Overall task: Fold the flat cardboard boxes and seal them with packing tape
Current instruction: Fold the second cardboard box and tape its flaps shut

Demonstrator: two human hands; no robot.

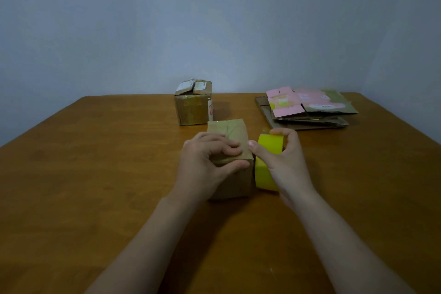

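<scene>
A brown cardboard box (235, 133) is being held down near the middle of the wooden table (95, 174), closed, with its long side running away from the camera. Its near top edge is being gripped by the left hand (207, 157): the fingers are being curled close together over the top face, while the thumb is being pressed against the front edge, so that the cardboard is being pinched between them.

Just beside the box, at its right side, a roll of yellow packing tape (262, 174) is being held on edge by the right hand (286, 164). The roll is being clasped with the fingers bent over its far rim and the thumb stretched along its near side toward the box. Whether a strip is being drawn from the roll onto the box cannot be told.

Behind the held box, a taped box (193, 107) with labels on its top is being left standing. Well apart to the right, at the far edge, a stack of flat cardboard (310, 122) is being kept, with a pink printed sheet (293, 102) lying uppermost. A blue-grey wall (214, 19) is being seen behind the table.
</scene>
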